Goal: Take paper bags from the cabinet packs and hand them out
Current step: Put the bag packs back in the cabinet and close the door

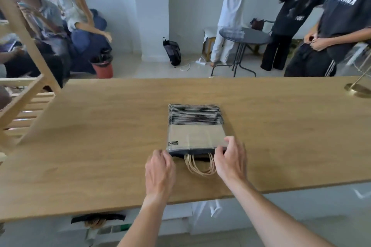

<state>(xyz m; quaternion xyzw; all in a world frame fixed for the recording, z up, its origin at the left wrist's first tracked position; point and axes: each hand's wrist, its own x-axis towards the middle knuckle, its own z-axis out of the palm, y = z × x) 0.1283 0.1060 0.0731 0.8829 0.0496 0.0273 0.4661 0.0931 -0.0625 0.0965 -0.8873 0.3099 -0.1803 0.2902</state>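
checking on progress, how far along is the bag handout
Done: one pack is out of the cabinet and lies flat on the table. In hand: left hand and right hand work at its near end, where the handles stick out. Left: no bag is separated or handed out yet.

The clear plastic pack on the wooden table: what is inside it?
Inside the clear plastic pack lies a flat stack of beige paper bags with dark stripes; their twisted paper handles stick out. How many bags there are is hidden.
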